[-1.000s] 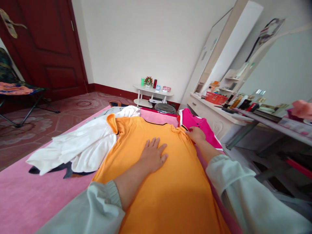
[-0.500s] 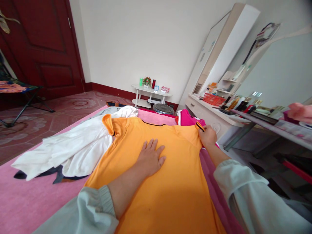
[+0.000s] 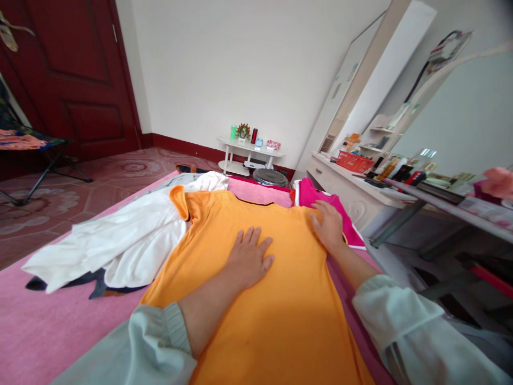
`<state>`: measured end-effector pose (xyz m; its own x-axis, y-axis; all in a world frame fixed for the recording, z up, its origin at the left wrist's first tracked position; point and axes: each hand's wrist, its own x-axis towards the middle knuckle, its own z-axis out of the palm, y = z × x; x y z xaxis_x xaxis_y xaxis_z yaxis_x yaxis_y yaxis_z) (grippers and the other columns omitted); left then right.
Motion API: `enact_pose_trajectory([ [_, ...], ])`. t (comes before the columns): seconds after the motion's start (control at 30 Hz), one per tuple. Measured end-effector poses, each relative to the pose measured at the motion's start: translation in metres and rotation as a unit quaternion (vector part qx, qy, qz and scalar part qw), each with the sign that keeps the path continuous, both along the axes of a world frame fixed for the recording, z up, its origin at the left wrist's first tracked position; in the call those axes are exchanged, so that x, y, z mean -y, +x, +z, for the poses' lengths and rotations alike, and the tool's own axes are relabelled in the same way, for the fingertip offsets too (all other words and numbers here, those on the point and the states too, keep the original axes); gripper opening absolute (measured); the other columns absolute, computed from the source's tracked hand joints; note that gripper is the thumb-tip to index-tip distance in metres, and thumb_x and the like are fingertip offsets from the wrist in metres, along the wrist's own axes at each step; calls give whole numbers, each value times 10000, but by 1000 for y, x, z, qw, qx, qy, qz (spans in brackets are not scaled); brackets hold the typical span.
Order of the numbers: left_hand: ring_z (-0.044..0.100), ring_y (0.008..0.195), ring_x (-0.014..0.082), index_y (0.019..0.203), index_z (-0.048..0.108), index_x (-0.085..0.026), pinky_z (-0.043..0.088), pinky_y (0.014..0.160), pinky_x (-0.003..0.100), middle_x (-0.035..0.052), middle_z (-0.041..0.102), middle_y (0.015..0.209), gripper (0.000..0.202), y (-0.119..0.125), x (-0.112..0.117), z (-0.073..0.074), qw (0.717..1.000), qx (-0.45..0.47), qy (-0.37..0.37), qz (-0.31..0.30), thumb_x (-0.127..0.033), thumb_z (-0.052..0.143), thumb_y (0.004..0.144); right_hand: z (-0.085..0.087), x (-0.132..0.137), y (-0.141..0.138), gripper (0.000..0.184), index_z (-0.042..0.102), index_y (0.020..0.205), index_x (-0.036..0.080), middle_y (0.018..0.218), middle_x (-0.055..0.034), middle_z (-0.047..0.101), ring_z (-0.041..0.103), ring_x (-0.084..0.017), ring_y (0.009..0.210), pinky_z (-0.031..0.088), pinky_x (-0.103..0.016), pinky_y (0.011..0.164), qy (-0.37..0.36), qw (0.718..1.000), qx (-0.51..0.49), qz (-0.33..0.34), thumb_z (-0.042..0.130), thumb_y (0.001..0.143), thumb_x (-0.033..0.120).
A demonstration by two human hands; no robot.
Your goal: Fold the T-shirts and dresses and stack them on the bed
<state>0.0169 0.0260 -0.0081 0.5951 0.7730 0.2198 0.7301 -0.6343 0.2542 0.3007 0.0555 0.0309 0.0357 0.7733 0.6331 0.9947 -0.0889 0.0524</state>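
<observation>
An orange T-shirt point(image 3: 276, 305) with dark neck trim lies spread out in front of me, its collar pointing away. My left hand point(image 3: 249, 259) rests flat on the upper middle of the shirt, fingers apart. At the shirt's right shoulder is my right hand point(image 3: 327, 225), fingers stretched out over the cloth and holding nothing. That hand and forearm cover much of the right sleeve. The left sleeve point(image 3: 179, 202) sticks out beside a white garment point(image 3: 116, 240). Just beyond my right hand lies a magenta garment point(image 3: 310, 193) with white edging.
Everything lies on a pink bed cover point(image 3: 36, 326). To the right stands a white dressing table point(image 3: 340, 174) with a red basket point(image 3: 352, 161) and bottles. A low white stand point(image 3: 226, 143) is by the far wall. At left are a folding chair point(image 3: 52, 144) and red door point(image 3: 80, 69).
My right hand has let go of the right sleeve, opened, and shifted slightly left onto the shoulder. More of the magenta garment shows. My left hand stays in place on the shirt.
</observation>
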Motion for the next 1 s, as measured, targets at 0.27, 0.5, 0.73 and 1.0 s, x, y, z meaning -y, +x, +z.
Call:
enact_pose_trajectory([
  [0.27, 190, 1394, 276, 1388, 382, -295, 136, 1117, 499, 83, 255, 1514, 545, 0, -1, -2, 1000, -2, -3, 0, -535, 265, 912, -34, -10, -2, 662, 217, 1463, 222, 1520, -84, 228, 125, -268, 1404, 90, -564, 1092, -247, 966, 35, -70, 217, 911, 588],
  [0.5, 173, 1399, 276, 1393, 373, -295, 120, 1119, 502, 63, 245, 1520, 556, -1, -2, -1, 1000, -7, -15, -4, -543, 253, 910, -1, 3, -77, 633, 200, 1466, 177, 1535, -109, 159, 60, -268, 1413, 84, -573, 1088, -255, 964, -10, -69, 322, 919, 472],
  [0.73, 188, 1396, 264, 1402, 359, -265, 137, 1123, 481, 78, 247, 1519, 589, -6, -4, 3, 999, -14, -22, -20, -561, 280, 899, -37, 30, -126, 580, 229, 1459, 226, 1519, -58, 236, 158, -234, 1401, 151, -531, 1091, -278, 952, -128, 18, 133, 950, 487],
  [1.0, 194, 1394, 266, 1401, 361, -242, 156, 1123, 456, 88, 250, 1516, 629, -14, -11, 2, 999, -19, -19, 27, -597, 279, 888, -38, 31, -122, 530, 366, 1401, 256, 1505, -40, 278, 188, -239, 1388, 164, -509, 1082, -256, 958, -129, 28, 230, 943, 487],
])
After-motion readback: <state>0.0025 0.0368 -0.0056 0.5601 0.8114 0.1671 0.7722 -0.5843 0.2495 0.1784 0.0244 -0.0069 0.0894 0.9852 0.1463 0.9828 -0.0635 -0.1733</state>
